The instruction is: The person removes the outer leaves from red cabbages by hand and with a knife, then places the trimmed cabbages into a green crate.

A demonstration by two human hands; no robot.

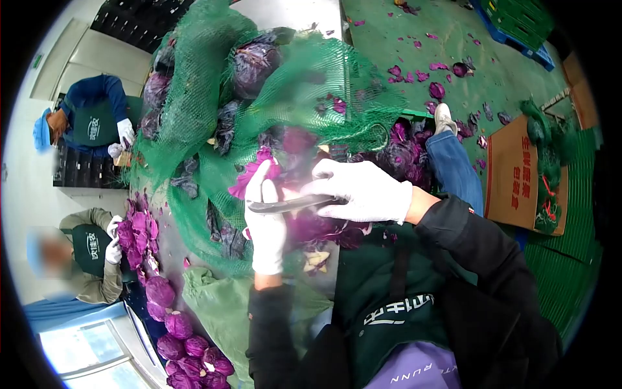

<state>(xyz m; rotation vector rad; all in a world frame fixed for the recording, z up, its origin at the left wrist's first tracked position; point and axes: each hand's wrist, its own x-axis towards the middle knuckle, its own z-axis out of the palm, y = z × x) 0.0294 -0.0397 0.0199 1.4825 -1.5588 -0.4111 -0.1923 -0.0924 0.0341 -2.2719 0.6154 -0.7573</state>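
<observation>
My right hand (366,191), in a white glove, is closed around a knife (291,204) with a dark curved blade. The blade reaches left, across the fingers of my gloved left hand (267,223). My left hand is closed against the side of a red cabbage (314,228), partly hidden and blurred beneath the knife. A loose purple leaf (249,176) stands out by the left fingertips. Pale cut pieces (315,260) lie just below. Green mesh netting (194,104) with another red cabbage (256,68) covers the table beyond my hands.
Two co-workers (91,126) (91,249) in aprons stand across the table at left. Trimmed red cabbages (188,350) are piled at lower left. A crate of purple leaves (402,155) stands at my right. A cardboard box (512,175) and fallen leaves (437,91) are on the green floor.
</observation>
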